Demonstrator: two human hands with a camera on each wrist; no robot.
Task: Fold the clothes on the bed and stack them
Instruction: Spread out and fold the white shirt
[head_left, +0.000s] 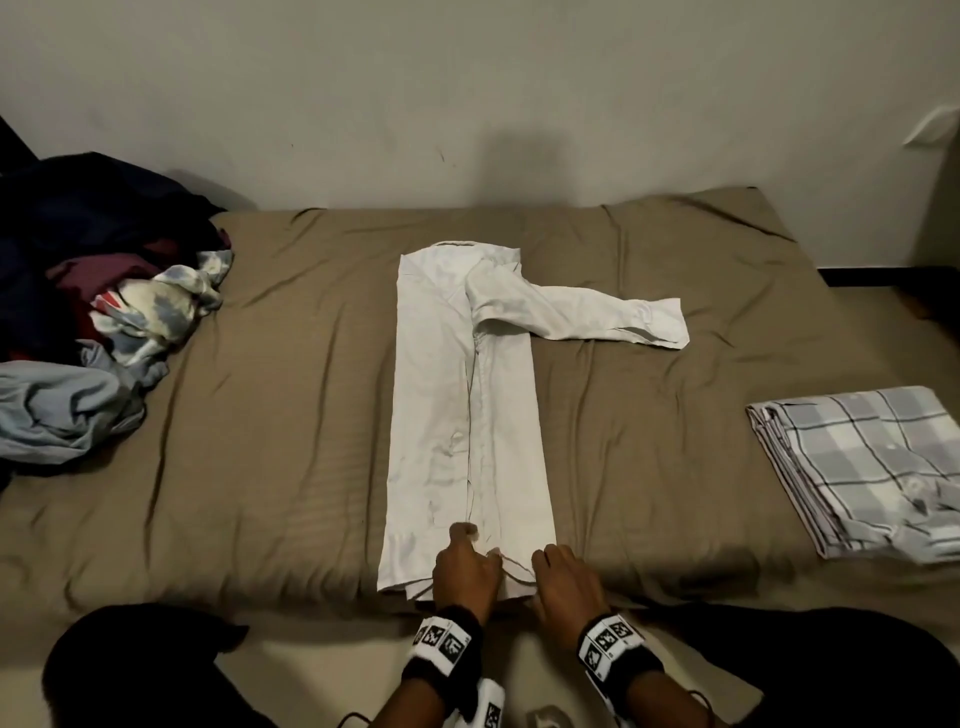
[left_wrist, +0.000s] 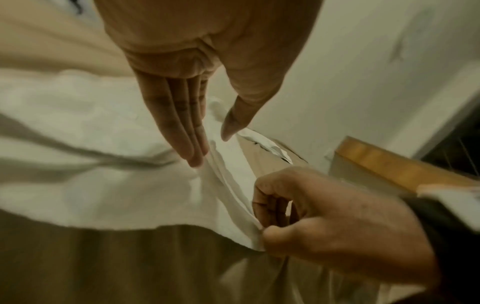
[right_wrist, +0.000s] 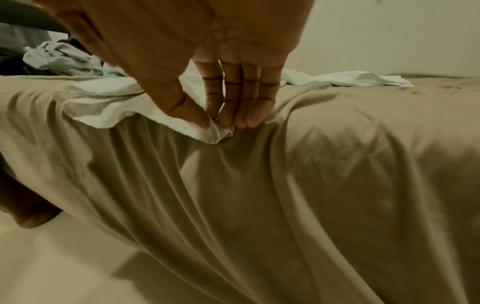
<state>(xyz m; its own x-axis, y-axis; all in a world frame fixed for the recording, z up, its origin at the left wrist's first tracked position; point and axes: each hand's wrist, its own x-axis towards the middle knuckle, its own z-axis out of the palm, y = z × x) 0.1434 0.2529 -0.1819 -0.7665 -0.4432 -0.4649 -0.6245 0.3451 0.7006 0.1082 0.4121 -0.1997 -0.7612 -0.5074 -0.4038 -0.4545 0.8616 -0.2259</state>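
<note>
Long white cotton shirt (head_left: 462, 415) lies lengthwise mid-bed on the tan sheeted bed (head_left: 260, 415), sides folded inward to a narrow strip, collar at the far end, one sleeve (head_left: 587, 317) angled out to the right. Both hands work the near hem at the mattress edge. Left hand (head_left: 465, 571): fingers straight and together, thumb apart, fingertips (left_wrist: 196, 158) touching a raised fold of the shirt; not gripping it. Right hand (head_left: 566, 582): thumb and fingertips (right_wrist: 228, 119) pinching the hem's near right corner, cloth bunched between them. Folded grey-and-white plaid shirt (head_left: 872, 467) lies flat near the bed's right edge, well apart from the white one. Loose heap of unfolded clothes (head_left: 93, 291), dark blue, maroon, pale blue and tie-dye pieces, sits at the left end of the bed. Marker-tagged black wristbands (head_left: 441, 644) on both wrists.
</note>
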